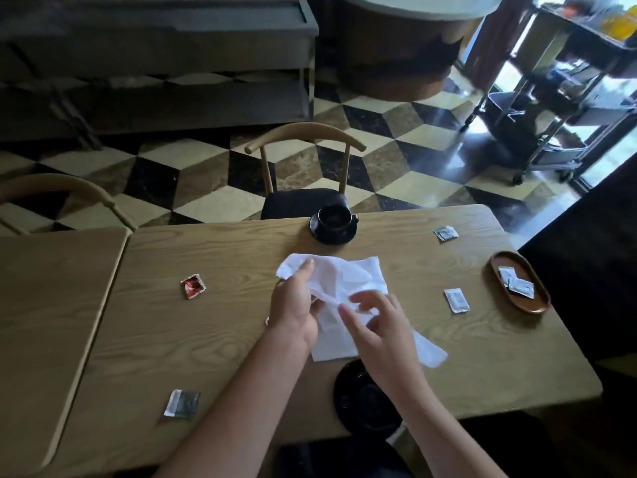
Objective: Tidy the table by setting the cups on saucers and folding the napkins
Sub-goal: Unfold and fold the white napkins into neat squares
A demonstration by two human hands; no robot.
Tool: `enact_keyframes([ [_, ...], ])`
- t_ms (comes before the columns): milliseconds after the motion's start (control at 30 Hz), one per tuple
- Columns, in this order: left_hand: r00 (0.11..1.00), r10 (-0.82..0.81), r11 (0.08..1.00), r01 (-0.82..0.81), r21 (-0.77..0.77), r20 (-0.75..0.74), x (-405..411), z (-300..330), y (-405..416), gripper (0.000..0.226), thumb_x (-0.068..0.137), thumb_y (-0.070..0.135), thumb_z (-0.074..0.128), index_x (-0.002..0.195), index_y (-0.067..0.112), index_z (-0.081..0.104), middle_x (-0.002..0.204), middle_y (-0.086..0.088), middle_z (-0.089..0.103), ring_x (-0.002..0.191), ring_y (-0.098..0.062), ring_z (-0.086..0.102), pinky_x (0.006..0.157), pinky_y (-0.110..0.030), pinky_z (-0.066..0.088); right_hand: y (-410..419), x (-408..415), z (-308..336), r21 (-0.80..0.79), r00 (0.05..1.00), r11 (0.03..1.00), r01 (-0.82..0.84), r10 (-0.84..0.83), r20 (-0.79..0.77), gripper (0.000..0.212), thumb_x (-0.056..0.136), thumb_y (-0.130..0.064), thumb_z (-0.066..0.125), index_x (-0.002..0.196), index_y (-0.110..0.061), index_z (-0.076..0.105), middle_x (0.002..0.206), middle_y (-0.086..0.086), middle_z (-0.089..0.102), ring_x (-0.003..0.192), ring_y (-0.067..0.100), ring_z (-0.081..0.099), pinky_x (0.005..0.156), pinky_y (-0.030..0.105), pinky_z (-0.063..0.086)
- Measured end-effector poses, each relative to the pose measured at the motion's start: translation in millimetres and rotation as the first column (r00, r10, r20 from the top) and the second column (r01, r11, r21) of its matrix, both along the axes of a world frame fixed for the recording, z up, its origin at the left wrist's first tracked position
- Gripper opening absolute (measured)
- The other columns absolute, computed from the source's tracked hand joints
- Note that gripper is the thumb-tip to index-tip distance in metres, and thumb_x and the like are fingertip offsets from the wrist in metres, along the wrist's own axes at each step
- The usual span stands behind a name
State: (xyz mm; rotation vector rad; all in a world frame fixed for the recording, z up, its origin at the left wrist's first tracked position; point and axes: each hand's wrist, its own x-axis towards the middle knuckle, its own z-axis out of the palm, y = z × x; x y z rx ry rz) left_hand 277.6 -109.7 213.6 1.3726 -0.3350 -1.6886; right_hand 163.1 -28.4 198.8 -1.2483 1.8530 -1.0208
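A crumpled white napkin (348, 277) lies spread in the middle of the wooden table (241, 339). My left hand (293, 305) grips the napkin's left part, thumb up near its far left corner. My right hand (375, 326) pinches the napkin near its middle, fingers bent. More white napkin (427, 351) sticks out beneath and to the right of my right hand. A black cup (335, 219) stands on a black saucer (332, 236) at the far edge. A second black saucer (358, 398) sits at the near edge, partly hidden by my right forearm.
Small sachets lie scattered: a red one (193, 286) at left, a dark one (182, 403) near left, a white one (456, 300) at right, a grey one (445, 233) far right. A brown oval tray (527, 305) holds more sachets. A chair (305, 188) stands behind the table.
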Motion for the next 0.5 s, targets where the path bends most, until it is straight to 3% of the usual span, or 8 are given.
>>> enact_keyframes([
  [33,1.000,-0.003,1.000,0.003,-0.020,-0.007,0.9,0.4,3.8,0.022,0.094,0.025,0.062,0.105,0.007,0.069,0.096,-0.011,0.073,0.086,-0.024,0.069,0.065,-0.029,0.054,6.1,-4.0,-5.6,0.173,0.948,0.973,0.154,-0.195,0.251,0.042,0.074,-0.065,0.065,0.092,-0.027,0.069,0.084,-0.012,0.063,0.064,0.006,0.057,0.061,0.025,0.044],
  [100,0.999,-0.037,0.998,0.037,-0.059,0.003,0.9,1.7,12.8,0.019,0.094,0.021,0.061,0.099,0.006,0.071,0.094,-0.011,0.076,0.084,-0.024,0.072,0.072,-0.034,0.055,12.7,-16.2,-17.2,0.578,0.620,0.812,0.082,-0.496,0.608,0.056,0.073,-0.069,0.068,0.081,-0.014,0.068,0.069,-0.003,0.060,0.053,0.013,0.053,0.045,0.021,0.036],
  [133,0.999,-0.048,0.996,0.050,-0.068,0.025,1.0,2.2,17.8,0.017,0.094,0.020,0.060,0.097,0.007,0.071,0.092,-0.010,0.077,0.084,-0.026,0.072,0.077,-0.037,0.055,14.7,-22.3,-22.2,0.669,0.472,0.743,-0.021,-0.583,0.662,0.060,0.073,-0.070,0.068,0.075,-0.010,0.067,0.064,0.000,0.057,0.048,0.014,0.051,0.039,0.017,0.033],
  [167,0.998,-0.047,0.996,0.049,-0.071,0.039,1.0,2.6,22.4,0.018,0.095,0.020,0.060,0.097,0.007,0.071,0.093,-0.010,0.077,0.086,-0.027,0.072,0.082,-0.040,0.053,16.9,-27.2,-26.2,0.704,0.390,0.705,-0.084,-0.627,0.674,0.062,0.073,-0.071,0.068,0.069,-0.009,0.063,0.060,0.002,0.054,0.044,0.014,0.050,0.036,0.015,0.031],
  [267,1.000,-0.012,0.997,0.012,-0.071,0.000,1.6,3.3,31.5,0.027,0.097,0.023,0.055,0.107,0.003,0.070,0.104,-0.014,0.075,0.095,-0.031,0.070,0.083,-0.043,0.052,24.1,-38.0,-39.8,0.750,0.416,0.650,-0.120,-0.653,0.633,0.059,0.080,-0.067,0.065,0.059,-0.014,0.050,0.051,-0.001,0.044,0.040,0.012,0.049,0.032,0.013,0.028],
  [367,0.995,0.065,0.995,-0.071,-0.072,-0.078,0.4,7.3,35.6,0.027,0.098,0.021,0.051,0.111,0.003,0.067,0.104,-0.017,0.070,0.095,-0.030,0.066,0.075,-0.039,0.051,46.8,-29.5,-52.9,0.731,0.386,0.586,-0.350,-0.621,0.682,0.066,0.080,-0.071,0.058,0.073,-0.006,0.063,0.057,0.002,0.055,0.045,0.016,0.060,0.030,0.013,0.030],
  [433,0.988,0.101,0.991,-0.111,-0.080,-0.120,-2.0,10.7,38.4,0.025,0.099,0.020,0.049,0.106,0.004,0.066,0.099,-0.015,0.070,0.091,-0.029,0.066,0.073,-0.037,0.050,60.9,-15.5,-58.4,0.666,0.274,0.585,-0.463,-0.620,0.735,0.085,0.077,-0.073,0.059,0.106,0.007,0.065,0.076,0.011,0.069,0.057,0.024,0.069,0.031,0.017,0.039],
  [500,0.983,0.127,0.986,-0.140,-0.090,-0.133,-2.5,13.9,39.8,0.023,0.100,0.021,0.049,0.100,0.006,0.067,0.091,-0.012,0.071,0.082,-0.025,0.067,0.069,-0.034,0.051,61.2,-2.4,-61.7,0.598,0.088,0.658,-0.458,-0.636,0.767,0.090,0.081,-0.069,0.059,0.122,0.011,0.058,0.095,0.018,0.072,0.068,0.029,0.073,0.038,0.024,0.051],
])
